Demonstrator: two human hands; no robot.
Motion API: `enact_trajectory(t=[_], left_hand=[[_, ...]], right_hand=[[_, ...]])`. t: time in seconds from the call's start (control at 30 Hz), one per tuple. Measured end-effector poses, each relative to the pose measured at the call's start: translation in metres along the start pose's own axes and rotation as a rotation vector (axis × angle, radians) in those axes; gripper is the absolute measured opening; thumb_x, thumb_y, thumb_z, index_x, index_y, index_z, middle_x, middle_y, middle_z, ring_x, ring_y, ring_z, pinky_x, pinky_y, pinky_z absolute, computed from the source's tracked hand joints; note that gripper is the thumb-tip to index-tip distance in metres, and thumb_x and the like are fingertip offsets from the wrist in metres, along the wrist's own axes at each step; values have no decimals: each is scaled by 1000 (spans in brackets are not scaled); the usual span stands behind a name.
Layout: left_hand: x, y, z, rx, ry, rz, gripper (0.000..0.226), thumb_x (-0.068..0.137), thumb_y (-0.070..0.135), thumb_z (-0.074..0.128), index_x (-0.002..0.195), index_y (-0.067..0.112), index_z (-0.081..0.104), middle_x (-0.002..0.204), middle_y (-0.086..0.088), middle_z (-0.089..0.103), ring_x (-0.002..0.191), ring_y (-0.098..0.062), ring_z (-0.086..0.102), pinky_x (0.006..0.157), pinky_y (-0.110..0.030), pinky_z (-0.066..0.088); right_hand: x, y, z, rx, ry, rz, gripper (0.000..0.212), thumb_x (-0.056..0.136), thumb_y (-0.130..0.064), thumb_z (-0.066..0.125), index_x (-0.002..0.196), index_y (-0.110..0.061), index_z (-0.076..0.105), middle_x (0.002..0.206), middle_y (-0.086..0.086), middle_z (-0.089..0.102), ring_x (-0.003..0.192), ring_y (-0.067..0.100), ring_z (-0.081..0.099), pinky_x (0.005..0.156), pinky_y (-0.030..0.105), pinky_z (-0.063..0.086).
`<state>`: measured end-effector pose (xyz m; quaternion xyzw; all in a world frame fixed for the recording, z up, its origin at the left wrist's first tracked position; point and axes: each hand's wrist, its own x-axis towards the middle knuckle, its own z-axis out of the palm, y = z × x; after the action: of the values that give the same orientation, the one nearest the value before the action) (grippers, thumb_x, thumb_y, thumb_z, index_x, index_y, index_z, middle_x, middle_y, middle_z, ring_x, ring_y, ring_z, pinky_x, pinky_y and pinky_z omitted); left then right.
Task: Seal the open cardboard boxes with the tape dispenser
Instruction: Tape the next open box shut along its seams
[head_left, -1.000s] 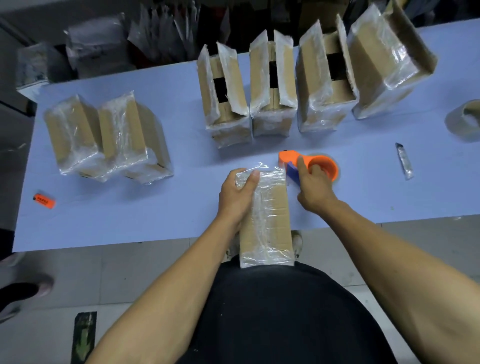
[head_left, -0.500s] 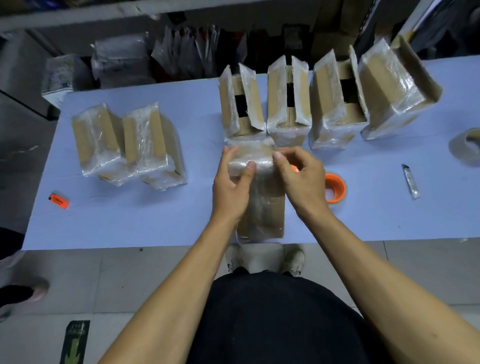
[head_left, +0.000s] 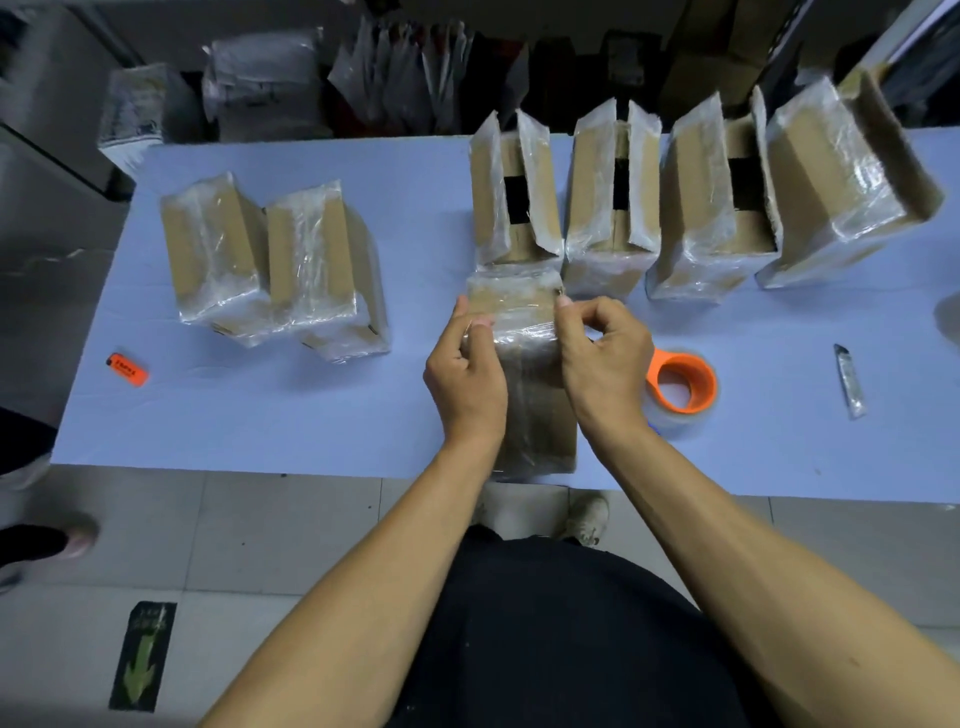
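A taped cardboard box (head_left: 537, 410) lies lengthwise at the table's near edge, its far end glossy with clear tape. My left hand (head_left: 465, 376) grips the box's left side, thumb on the tape. My right hand (head_left: 597, 358) pinches the tape at the box's far right corner. The orange tape dispenser (head_left: 683, 387) with a clear roll rests on the table just right of my right hand, held by nobody. Several open boxes (head_left: 613, 197) stand in a row behind, flaps up. Two sealed boxes (head_left: 270, 260) lie at the left.
The table (head_left: 260, 415) is pale blue. A small orange cutter (head_left: 127, 369) lies at the left, a grey utility knife (head_left: 850, 382) at the right. Part of another tape roll (head_left: 950, 317) shows at the right edge. Bags and cartons crowd the floor behind.
My right hand let go of the tape dispenser, which now rests on the table. The box moved away from me onto the table, and both hands now press tape at its far end.
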<state>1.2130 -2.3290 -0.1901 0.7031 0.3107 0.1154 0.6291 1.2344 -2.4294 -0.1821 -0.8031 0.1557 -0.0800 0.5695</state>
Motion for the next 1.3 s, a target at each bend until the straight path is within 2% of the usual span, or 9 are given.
enact_trajectory(t=[0.07, 0.2, 0.33, 0.53, 0.63, 0.77, 1.03, 1.17, 1.3], left_hand=[[3, 5, 3, -65, 21, -45, 26, 95, 11, 51, 105, 17, 74, 132, 1, 67, 100, 18, 59, 85, -8, 47], [6, 17, 9, -173, 36, -132, 23, 91, 11, 57, 107, 26, 64, 116, 4, 70, 108, -12, 66, 79, -13, 49], [9, 20, 7, -173, -71, -220, 26, 87, 9, 64, 104, 28, 64, 123, 18, 60, 105, -5, 62, 78, -16, 49], [10, 23, 2, -50, -134, -191, 19, 94, 13, 59, 92, 26, 73, 150, 12, 49, 105, 8, 54, 77, -4, 39], [20, 11, -16, -87, -376, -124, 21, 96, 29, 66, 117, 31, 65, 151, 17, 46, 123, 7, 51, 102, -18, 44], [27, -8, -35, 5, -615, 22, 57, 89, 25, 75, 137, 38, 46, 144, 18, 45, 129, -9, 54, 98, -22, 51], [39, 1, -34, -15, -452, -40, 29, 87, 39, 76, 107, 25, 60, 107, 0, 69, 95, -10, 68, 84, -32, 58], [52, -24, -34, 89, -384, -257, 46, 85, 47, 76, 116, 18, 58, 109, 1, 71, 97, -15, 70, 92, -42, 58], [47, -43, -37, 76, -264, -357, 62, 80, 53, 76, 128, 20, 56, 113, 2, 71, 101, -15, 70, 97, -45, 56]], right_hand=[[1, -4, 0, 9, -35, 68, 13, 91, -23, 65, 86, -12, 64, 78, -1, 66, 76, 11, 60, 72, 21, 45], [7, -15, 6, 51, -97, 190, 47, 89, -11, 58, 135, -15, 48, 106, -6, 63, 93, 9, 60, 90, 29, 50], [3, -20, 16, -129, -217, 147, 55, 82, -19, 66, 134, -17, 51, 126, 0, 54, 119, 16, 49, 104, 32, 41], [3, -17, 13, -133, -134, 108, 35, 85, -12, 56, 117, -17, 69, 112, -3, 72, 107, 14, 64, 99, 38, 49], [13, -11, 6, 38, -229, 157, 35, 92, -27, 61, 126, -21, 66, 123, -6, 68, 115, 9, 61, 102, 41, 49], [7, 6, -12, 308, -482, 315, 64, 88, -40, 71, 146, -27, 45, 140, -7, 56, 125, 7, 56, 101, 32, 51], [4, 6, -34, 222, -627, 183, 53, 92, -19, 69, 142, -25, 51, 133, -6, 63, 125, 9, 58, 104, 36, 48], [-17, 41, -24, -85, -706, 243, 35, 98, -34, 59, 132, -36, 54, 127, -17, 63, 117, 4, 59, 107, 40, 45], [-37, 70, -15, -163, -674, 279, 63, 90, -63, 51, 147, -41, 39, 142, -20, 52, 129, 4, 50, 114, 40, 37]])
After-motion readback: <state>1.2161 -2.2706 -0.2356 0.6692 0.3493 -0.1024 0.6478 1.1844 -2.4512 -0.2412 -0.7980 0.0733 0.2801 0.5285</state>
